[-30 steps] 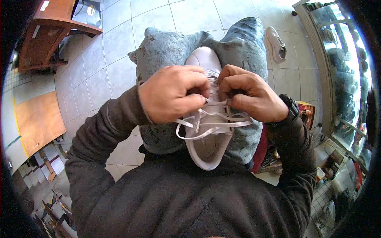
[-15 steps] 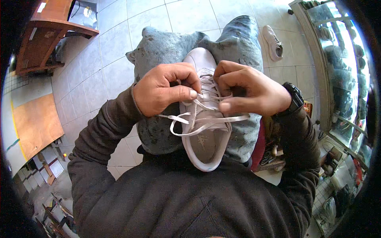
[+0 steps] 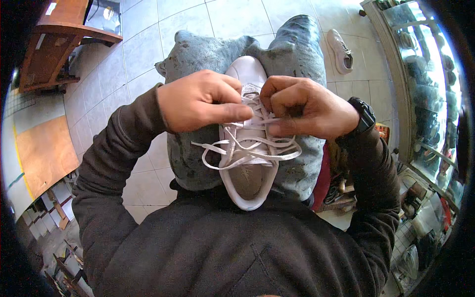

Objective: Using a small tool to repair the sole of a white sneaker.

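A white sneaker lies lengthwise on my grey, stained trouser legs, toe pointing away from me, its opening toward me. My left hand is at the left of the lacing, thumb and forefinger pinched on the white lace near the middle eyelets. My right hand faces it from the right, fingers curled, also pinching lace. Loose lace ends loop over the tongue and opening and trail off to the left. A black watch is on my right wrist.
A second white shoe lies on the tiled floor beyond my right leg. Glass display shelves run along the right, with assorted items below. A brown wooden piece of furniture stands at upper left, with a plywood board at the left.
My left hand has shifted left and up, the sneaker slightly up and left. My right thumb, lower and extended half a second ago, is drawn in again. The loose loops have moved.
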Tool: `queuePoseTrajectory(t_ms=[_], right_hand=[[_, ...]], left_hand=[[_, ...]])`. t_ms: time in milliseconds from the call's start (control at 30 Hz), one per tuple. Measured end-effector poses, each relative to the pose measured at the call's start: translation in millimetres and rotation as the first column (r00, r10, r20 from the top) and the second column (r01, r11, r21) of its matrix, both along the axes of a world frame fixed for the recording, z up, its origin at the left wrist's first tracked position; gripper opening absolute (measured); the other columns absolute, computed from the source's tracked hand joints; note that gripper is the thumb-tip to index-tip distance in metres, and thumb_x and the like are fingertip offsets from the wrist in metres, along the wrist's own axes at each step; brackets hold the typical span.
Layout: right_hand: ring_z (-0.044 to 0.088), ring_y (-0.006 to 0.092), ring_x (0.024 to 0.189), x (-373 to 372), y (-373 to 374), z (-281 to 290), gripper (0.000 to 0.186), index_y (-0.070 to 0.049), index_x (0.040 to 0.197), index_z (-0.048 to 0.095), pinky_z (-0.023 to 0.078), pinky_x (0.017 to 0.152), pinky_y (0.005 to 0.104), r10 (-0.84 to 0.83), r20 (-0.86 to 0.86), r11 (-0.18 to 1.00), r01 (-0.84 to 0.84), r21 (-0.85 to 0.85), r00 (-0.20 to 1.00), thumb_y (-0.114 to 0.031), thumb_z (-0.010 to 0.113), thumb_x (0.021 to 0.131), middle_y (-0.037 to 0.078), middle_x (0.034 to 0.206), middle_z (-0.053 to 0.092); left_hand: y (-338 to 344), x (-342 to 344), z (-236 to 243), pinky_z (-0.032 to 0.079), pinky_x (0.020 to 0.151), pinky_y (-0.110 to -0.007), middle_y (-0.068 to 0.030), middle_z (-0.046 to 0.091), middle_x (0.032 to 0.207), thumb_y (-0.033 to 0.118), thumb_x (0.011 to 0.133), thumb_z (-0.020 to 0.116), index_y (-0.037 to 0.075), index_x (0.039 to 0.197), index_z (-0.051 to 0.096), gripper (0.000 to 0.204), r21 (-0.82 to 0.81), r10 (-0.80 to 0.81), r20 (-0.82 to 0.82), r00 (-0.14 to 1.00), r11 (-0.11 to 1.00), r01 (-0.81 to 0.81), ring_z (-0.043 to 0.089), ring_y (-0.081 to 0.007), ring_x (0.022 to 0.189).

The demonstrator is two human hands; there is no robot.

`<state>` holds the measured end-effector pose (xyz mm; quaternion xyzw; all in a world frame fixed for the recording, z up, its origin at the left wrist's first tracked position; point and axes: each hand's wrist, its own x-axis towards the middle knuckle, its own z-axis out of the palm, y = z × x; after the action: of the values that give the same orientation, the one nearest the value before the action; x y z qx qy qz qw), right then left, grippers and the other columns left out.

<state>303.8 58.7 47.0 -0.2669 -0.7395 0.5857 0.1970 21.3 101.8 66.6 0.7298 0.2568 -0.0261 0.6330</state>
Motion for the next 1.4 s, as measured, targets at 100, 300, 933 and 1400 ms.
queuePoseTrajectory(t_ms=[100,300,933,1400], right_hand=[[0.061,0.0253,0.080,-1.6,-0.4,8.5,0.028,0.001,0.095,0.064,0.049,0.072,0.0411,-0.058,0.196,0.998,0.053,0.029,0.979,-0.021,0.082,0.097,0.012,0.094,0.058],[0.067,0.0461,0.088,-8.9,-6.3,15.8,0.017,-0.001,0.102,0.069,0.053,0.076,0.0519,-0.018,0.145,0.965,-0.021,0.262,0.989,-0.016,0.076,0.096,0.019,0.095,0.064],[0.057,0.0427,0.135,13.8,-24.6,12.5,0.062,-0.007,0.108,0.080,0.051,0.111,0.0558,-0.047,0.042,0.807,0.013,0.590,0.998,-0.063,0.088,0.083,0.025,0.147,0.056],[0.060,0.0428,0.126,18.0,-36.3,1.5,0.051,-0.007,0.101,0.077,0.053,0.105,0.0520,-0.069,0.071,0.845,0.020,0.534,0.995,-0.054,0.088,0.085,0.025,0.139,0.054]], left_hand=[[-1.5,9.1,5.5,0.051,0.074,-0.044,-0.0144,0.061,0.085,0.026,0.094,0.078,0.000,0.082,0.064,0.032,0.356,-0.126,-0.013,0.992,0.926,0.123,0.066,-0.0346,0.086],[-2.6,14.2,13.2,0.057,0.076,-0.051,-0.0155,0.069,0.087,0.021,0.088,0.075,0.003,0.089,0.071,0.019,0.649,-0.291,0.038,0.956,0.735,0.197,0.070,-0.0398,0.085],[-19.8,-7.3,6.8,0.056,0.085,-0.041,-0.0099,0.068,0.111,0.035,0.084,0.091,0.004,0.103,0.079,0.039,0.647,-0.139,0.384,0.913,0.746,-0.158,0.067,-0.0282,0.103],[-34.3,-38.1,-4.2,0.053,0.089,-0.046,-0.0097,0.049,0.109,0.072,0.102,0.053,0.011,0.098,0.076,0.065,0.711,-0.143,0.169,0.975,0.703,-0.020,0.056,-0.0300,0.107]])
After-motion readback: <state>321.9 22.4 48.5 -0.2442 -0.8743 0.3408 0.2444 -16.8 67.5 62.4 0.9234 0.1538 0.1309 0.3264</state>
